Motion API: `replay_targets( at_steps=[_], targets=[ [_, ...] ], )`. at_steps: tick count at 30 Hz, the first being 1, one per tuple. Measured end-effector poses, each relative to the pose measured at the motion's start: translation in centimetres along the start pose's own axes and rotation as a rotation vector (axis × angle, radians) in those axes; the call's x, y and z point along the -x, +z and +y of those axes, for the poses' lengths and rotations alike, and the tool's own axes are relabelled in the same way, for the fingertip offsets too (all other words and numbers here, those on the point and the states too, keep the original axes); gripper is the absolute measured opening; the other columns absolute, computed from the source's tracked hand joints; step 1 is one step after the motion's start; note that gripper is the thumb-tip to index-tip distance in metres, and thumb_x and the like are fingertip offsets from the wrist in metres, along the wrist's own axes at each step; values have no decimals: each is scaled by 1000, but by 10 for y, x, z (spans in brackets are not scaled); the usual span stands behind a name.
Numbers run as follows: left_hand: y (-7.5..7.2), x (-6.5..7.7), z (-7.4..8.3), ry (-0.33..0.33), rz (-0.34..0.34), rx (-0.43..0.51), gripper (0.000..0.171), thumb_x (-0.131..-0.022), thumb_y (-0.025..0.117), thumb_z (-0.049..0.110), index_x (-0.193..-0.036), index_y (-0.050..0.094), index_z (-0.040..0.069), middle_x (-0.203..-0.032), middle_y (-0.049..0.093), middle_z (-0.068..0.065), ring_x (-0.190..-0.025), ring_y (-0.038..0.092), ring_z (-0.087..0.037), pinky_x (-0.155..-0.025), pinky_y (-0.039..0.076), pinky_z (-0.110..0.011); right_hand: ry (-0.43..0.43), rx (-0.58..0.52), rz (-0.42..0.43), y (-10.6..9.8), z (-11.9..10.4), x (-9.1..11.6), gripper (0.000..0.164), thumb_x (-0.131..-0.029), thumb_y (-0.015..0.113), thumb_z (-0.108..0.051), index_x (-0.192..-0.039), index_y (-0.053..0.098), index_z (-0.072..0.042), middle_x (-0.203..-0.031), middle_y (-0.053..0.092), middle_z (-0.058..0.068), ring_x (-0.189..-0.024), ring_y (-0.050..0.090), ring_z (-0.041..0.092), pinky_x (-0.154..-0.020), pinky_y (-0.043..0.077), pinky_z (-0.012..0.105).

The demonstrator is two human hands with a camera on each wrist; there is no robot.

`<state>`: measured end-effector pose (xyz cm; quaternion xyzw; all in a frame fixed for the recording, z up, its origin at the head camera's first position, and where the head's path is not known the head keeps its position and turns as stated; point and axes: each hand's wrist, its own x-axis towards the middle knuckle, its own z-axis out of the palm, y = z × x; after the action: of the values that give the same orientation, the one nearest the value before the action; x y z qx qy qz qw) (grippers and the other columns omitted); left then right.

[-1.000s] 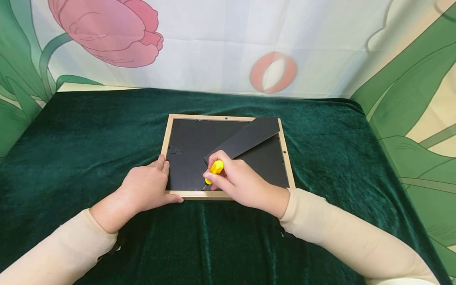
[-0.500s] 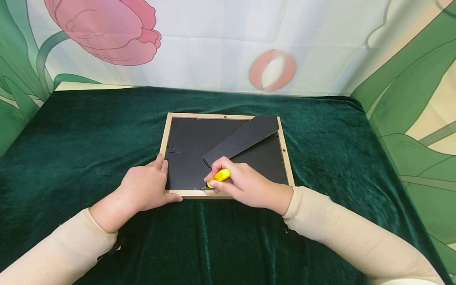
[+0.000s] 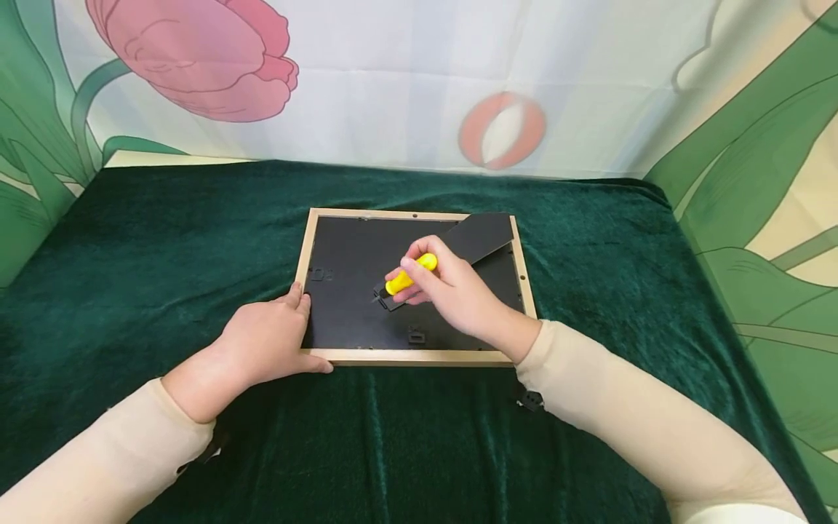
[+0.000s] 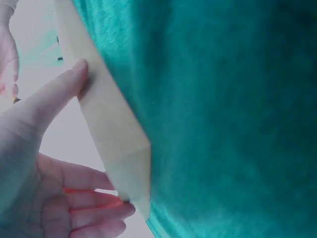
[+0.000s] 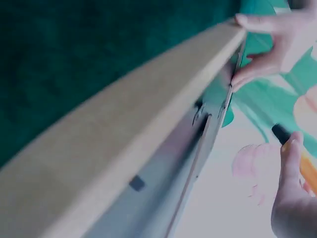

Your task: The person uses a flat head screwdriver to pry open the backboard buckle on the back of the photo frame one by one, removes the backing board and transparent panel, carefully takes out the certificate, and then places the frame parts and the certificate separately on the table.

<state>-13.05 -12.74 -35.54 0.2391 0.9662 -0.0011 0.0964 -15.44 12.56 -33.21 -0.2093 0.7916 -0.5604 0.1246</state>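
Observation:
A picture frame [image 3: 419, 357] with a pale wooden rim lies face down, its black backing board [image 3: 350, 244] upward. A black easel leg [image 3: 483, 231] slants across the board. My right hand [image 3: 455, 291] holds a yellow-handled screwdriver [image 3: 412, 274] between thumb and fingers, over the middle of the board. Its thin tip points left, close by the leg's lower end. My left hand [image 3: 265, 336] rests at the near left corner, thumb along the front rim and fingers against the left side. In the left wrist view its fingers [image 4: 94, 201] lie extended beside the wood.
Dark green velvet cloth [image 3: 432, 444] covers the table under the frame. Black hanger plates sit on the board near its front edge [image 3: 416, 336] and left edge [image 3: 319, 275]. Behind the table hangs a white curtain [image 3: 393, 109] printed with flowers and leaves.
My right hand has lifted the screwdriver from the front rim up toward the board's middle, uncovering the front hanger plate. The left hand and frame stay put.

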Motion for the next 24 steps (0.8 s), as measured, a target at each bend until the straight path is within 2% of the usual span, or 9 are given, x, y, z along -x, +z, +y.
replay_targets(
  at_steps=[4, 6, 8, 11, 13, 18, 24],
  targets=[
    [-6, 2, -9, 18, -20, 57, 96, -66, 76, 57, -129, 48, -10, -133, 45, -29, -110, 56, -37, -78, 52, -44, 187, -126, -5, -4, -1, -20, 27, -95, 55, -16, -114, 52, 3, -105, 66, 15, -89, 67, 23, -80, 52, 32],
    [-8, 3, -13, 20, -18, 80, 96, -66, 77, 55, -131, 47, -8, -133, 46, -26, -112, 55, -36, -81, 51, -46, 244, -122, -21, -5, 1, -27, 27, -93, 59, -14, -113, 57, 3, -105, 66, 14, -91, 67, 23, -79, 52, 31],
    [-10, 2, -17, 19, -17, 88, 97, -66, 76, 55, -133, 45, -8, -134, 46, -25, -116, 51, -36, -84, 49, -48, 265, -92, -36, -5, 1, -30, 26, -90, 63, -12, -112, 60, 2, -103, 67, 13, -92, 67, 24, -78, 53, 30],
    [-9, 1, -20, 6, -30, 93, 103, -66, 75, 59, -137, 39, -7, -139, 40, -24, -124, 42, -37, -88, 45, -51, 255, -5, -53, -3, 1, -34, 24, -85, 68, -10, -107, 64, -1, -98, 69, 10, -90, 67, 24, -75, 53, 28],
    [-9, 1, -22, -7, -52, 97, 106, -66, 73, 62, -139, 36, -6, -142, 36, -24, -128, 37, -39, -89, 44, -53, 225, 95, -66, -1, 0, -36, 22, -84, 70, -10, -104, 67, -3, -93, 69, 8, -87, 67, 23, -74, 53, 26],
    [-7, 1, -25, -15, -87, 108, 107, -68, 67, 67, -140, 34, -4, -144, 32, -24, -130, 33, -42, -91, 42, -55, 141, 343, -107, 7, 0, -43, 20, -83, 71, -10, -102, 70, -6, -88, 69, 4, -76, 66, 12, -70, 51, 20],
    [-6, -1, -27, 13, -74, 100, 106, -69, 64, 69, -139, 36, -4, -143, 35, -24, -130, 32, -43, -95, 37, -56, 75, 414, -122, 17, 0, -51, 21, -85, 69, -9, -105, 70, -4, -92, 69, 6, -74, 66, 12, -67, 50, 19]
  ],
)
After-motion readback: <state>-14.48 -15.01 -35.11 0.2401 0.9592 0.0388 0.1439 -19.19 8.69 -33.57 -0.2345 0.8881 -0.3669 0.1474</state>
